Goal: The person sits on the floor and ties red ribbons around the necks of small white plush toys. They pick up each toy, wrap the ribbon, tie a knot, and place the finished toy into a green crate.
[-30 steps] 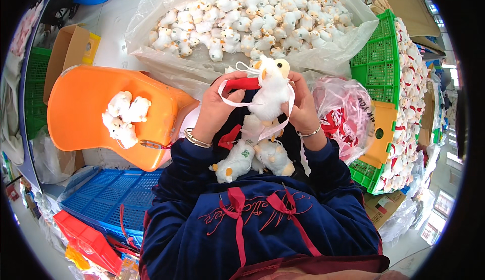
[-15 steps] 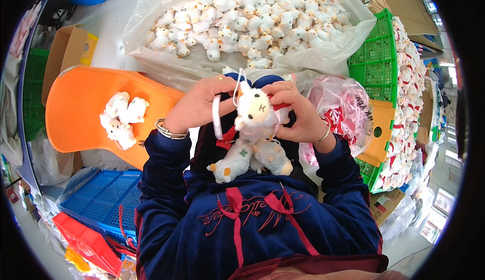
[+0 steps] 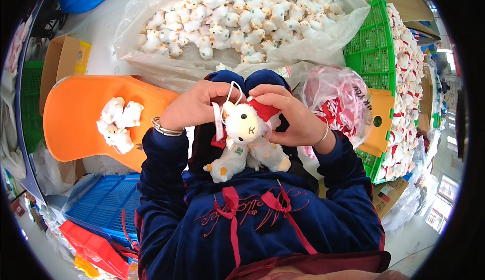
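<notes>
Above my lap I hold a small white plush animal (image 3: 242,122) with a cream face, a white hanging loop and a red cloth piece (image 3: 264,110) on its back. My left hand (image 3: 194,107) is closed at the neck side, pinching a pale ribbon (image 3: 218,120) whose loop hangs below the fingers; the fingertips are partly hidden behind the toy's head. My right hand (image 3: 298,117) grips the toy's body, thumb below and fingers over the red cloth. Two more plush animals (image 3: 226,165) rest on my lap beneath, partly covered by the held one.
Ahead lies a large clear plastic bag (image 3: 129,40) heaped with white plush animals. An orange stool (image 3: 65,118) at left carries several more. At right are a pink-white plastic bag (image 3: 336,93) of red pieces and a green crate (image 3: 371,47) beside plush toys with red. Blue crate (image 3: 101,204) lies lower left.
The held toy has come down toward my lap and tilted, its face now lower and more to the left. The red cloth on its back shows more between my hands.
</notes>
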The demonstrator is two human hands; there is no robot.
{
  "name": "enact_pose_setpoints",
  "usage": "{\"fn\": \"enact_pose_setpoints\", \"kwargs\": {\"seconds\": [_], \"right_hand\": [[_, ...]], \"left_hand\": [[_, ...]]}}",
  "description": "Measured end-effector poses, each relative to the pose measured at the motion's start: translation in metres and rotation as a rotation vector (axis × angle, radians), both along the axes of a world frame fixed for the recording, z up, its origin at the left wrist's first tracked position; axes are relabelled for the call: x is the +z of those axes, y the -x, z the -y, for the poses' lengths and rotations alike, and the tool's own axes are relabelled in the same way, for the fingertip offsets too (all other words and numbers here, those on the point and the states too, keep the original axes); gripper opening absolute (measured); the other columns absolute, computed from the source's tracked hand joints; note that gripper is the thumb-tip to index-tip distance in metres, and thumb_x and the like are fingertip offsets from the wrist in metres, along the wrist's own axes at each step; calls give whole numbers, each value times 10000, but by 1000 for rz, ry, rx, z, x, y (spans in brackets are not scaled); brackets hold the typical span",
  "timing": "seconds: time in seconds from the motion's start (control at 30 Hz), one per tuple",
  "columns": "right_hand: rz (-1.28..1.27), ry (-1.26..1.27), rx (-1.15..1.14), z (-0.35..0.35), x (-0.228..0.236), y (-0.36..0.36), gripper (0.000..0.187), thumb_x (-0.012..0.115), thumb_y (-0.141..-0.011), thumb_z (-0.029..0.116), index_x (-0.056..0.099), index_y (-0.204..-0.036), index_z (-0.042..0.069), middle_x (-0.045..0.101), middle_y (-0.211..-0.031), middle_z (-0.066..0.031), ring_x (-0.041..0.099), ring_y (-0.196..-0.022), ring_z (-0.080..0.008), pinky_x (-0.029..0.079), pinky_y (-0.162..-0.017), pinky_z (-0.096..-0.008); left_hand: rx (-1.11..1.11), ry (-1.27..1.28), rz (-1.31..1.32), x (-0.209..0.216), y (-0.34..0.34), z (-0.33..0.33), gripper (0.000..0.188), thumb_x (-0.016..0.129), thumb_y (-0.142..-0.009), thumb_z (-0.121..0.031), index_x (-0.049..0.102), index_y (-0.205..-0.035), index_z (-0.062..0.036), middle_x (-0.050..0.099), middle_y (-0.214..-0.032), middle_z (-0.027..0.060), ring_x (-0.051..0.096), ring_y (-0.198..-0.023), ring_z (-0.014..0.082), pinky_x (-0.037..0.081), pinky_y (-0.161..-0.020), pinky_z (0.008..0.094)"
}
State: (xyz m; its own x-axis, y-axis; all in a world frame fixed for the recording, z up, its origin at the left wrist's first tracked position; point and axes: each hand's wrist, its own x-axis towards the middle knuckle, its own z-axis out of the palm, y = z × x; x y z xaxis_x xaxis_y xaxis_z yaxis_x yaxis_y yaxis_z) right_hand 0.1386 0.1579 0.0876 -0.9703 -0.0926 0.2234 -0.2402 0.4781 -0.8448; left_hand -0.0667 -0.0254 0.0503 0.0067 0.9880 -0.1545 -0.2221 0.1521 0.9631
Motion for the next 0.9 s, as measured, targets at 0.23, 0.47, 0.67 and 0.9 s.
{"fn": "enact_pose_setpoints", "kwargs": {"seconds": [0.23, 0.47, 0.67, 0.9], "right_hand": [[84, -99, 39, 0, 6, 1, 756, 798, -700, -40, 477, -1380, 41, 557, -1353, -175, 540, -1263, -370, 466, -1061, -430], [-126, -90, 99, -1, -2, 0, 719, 798, -675, -52, 510, -1326, 51, 554, -1359, -171, 553, -1247, -362, 477, -1049, -424], [-138, -108, 98, 1, -1, -5, 653, 790, -688, -49, 556, -1286, 69, 534, -1377, -172, 555, -1239, -361, 482, -1039, -417], [-160, -27, 65, -4, -4, -16, 686, 793, -683, -67, 531, -1303, 66, 509, -1388, -170, 551, -1236, -353, 495, -1034, -400]], "left_hand": [[-79, -55, 133, -17, 6, -8, 244, 727, -869, -49, 706, -1109, -14, 685, -948, -30, 592, -853, 37, 487, -749, 223], [-188, 18, 143, -6, 16, -13, 194, 734, -879, -75, 710, -1061, -12, 675, -889, -33, 586, -797, 31, 469, -688, 204], [-305, 71, 60, 3, 21, -19, 175, 702, -888, -63, 681, -1053, -11, 669, -865, -21, 581, -743, 22, 463, -652, 201], [-320, 177, 26, 22, 15, -30, 182, 699, -881, -84, 673, -1051, -27, 665, -856, -5, 572, -694, 46, 450, -622, 198]]}}
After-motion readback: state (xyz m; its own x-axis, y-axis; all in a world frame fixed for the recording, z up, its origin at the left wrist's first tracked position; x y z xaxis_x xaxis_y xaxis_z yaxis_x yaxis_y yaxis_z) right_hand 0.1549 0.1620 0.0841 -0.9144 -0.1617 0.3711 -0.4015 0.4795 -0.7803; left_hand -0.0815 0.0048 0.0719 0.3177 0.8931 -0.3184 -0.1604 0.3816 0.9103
